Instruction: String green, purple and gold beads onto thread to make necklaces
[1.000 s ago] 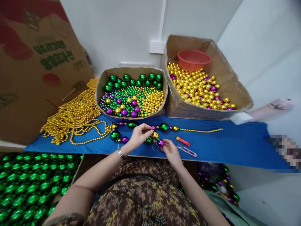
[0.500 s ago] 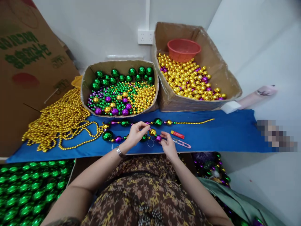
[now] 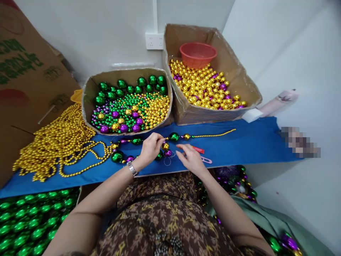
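Observation:
A string of green, purple and gold beads (image 3: 174, 137) lies bent back on itself across the blue cloth, with a tail of small gold beads (image 3: 215, 134) at its upper right. My left hand (image 3: 150, 147) is closed in a pinch on the bead string near its middle, covering part of it. Just right of the pinch are a gold bead (image 3: 165, 146) and a purple bead (image 3: 168, 153). Thin clear thread (image 3: 167, 161) curls beside them. My right hand (image 3: 189, 156) hovers right of the purple bead, its fingers apart. Near it lie a red lighter-like object (image 3: 198, 149) and pink-handled snips (image 3: 206, 160), both partly hidden.
Behind stand a carton of mixed beads (image 3: 128, 132) and a taller carton of gold beads (image 3: 213, 113) holding a red basin (image 3: 198, 57). Gold bead strands (image 3: 55, 142) are heaped at left beside a big cardboard box (image 3: 26, 106). Green bead strands (image 3: 32, 217) sit below the table.
My right hand has drawn back from the purple bead, and its fingers have spread. My left hand keeps its pinch. The whole view has shifted slightly.

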Action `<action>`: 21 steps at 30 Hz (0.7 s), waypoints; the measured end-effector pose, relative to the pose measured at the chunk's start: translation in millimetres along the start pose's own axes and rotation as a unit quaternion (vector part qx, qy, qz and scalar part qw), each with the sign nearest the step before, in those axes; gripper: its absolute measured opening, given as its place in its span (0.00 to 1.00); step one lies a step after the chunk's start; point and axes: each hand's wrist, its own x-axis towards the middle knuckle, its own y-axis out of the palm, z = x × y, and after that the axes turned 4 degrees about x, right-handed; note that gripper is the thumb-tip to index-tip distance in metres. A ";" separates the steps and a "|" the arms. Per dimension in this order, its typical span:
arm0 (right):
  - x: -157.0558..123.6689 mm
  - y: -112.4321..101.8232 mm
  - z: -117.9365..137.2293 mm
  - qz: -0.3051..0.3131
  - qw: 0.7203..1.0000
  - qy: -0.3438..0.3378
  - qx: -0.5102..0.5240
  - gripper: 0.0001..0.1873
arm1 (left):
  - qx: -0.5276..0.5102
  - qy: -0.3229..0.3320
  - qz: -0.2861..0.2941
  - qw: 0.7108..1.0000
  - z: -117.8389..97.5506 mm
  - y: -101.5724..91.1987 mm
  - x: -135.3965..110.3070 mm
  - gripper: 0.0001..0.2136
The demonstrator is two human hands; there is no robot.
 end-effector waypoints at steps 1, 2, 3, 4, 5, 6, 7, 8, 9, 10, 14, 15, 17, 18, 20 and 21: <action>6.0 -0.7 8.7 -0.017 0.999 -0.027 -0.006 0.17 | 0.003 0.008 0.003 1.000 -1.9 0.6 0.9 0.06; 12.2 0.5 16.8 -0.027 0.998 -0.053 -0.007 0.18 | 0.006 0.017 0.005 1.000 -4.0 1.7 1.5 0.06; 18.3 3.4 23.8 -0.032 0.997 -0.076 -0.005 0.18 | 0.009 0.027 0.007 1.000 -5.9 3.1 1.9 0.07; 23.8 7.4 29.1 -0.034 0.995 -0.093 -0.003 0.18 | 0.013 0.037 0.007 0.999 -7.7 4.3 2.3 0.07; 28.3 11.9 32.5 -0.035 0.994 -0.102 -0.002 0.17 | 0.018 0.048 0.006 0.999 -9.1 5.0 3.0 0.07; 31.4 16.3 33.7 -0.038 0.994 -0.107 -0.005 0.16 | 0.026 0.058 0.004 0.998 -10.1 4.7 4.2 0.06; 33.1 20.4 32.9 -0.042 0.993 -0.109 -0.012 0.16 | 0.035 0.069 0.000 0.997 -10.5 3.2 6.3 0.07; 33.3 23.7 30.3 -0.045 0.993 -0.109 -0.024 0.15 | 0.044 0.079 -0.009 0.996 -10.6 0.1 9.3 0.07; 32.2 26.1 26.2 -0.047 0.993 -0.106 -0.037 0.14 | 0.054 0.086 -0.022 0.995 -10.4 -4.7 13.4 0.07; 30.1 27.3 21.3 -0.044 0.993 -0.100 -0.047 0.14 | 0.064 0.087 -0.041 0.993 -10.0 -11.0 18.5 0.07; 20.3 20.7 5.4 0.010 0.998 -0.049 -0.038 0.13 | 0.074 0.049 -0.114 0.989 -11.7 -41.3 42.7 0.06; 19.6 16.8 4.8 0.022 0.999 -0.040 -0.023 0.15 | 0.067 0.040 -0.117 0.990 -13.7 -47.0 47.7 0.06; 21.6 8.3 8.8 0.029 0.999 -0.038 0.017 0.21 | 0.047 0.037 -0.104 0.993 -19.7 -53.6 54.5 0.06; 23.9 4.4 12.9 0.027 0.998 -0.042 0.042 0.23 | 0.038 0.039 -0.093 0.994 -23.3 -54.5 56.1 0.06; 29.7 -1.2 23.0 0.021 0.994 -0.045 0.100 0.21 | 0.025 0.043 -0.073 0.996 -30.5 -53.5 56.6 0.06; 32.2 -2.8 28.0 0.018 0.990 -0.040 0.130 0.18 | 0.019 0.043 -0.067 0.997 -33.4 -52.4 56.0 0.06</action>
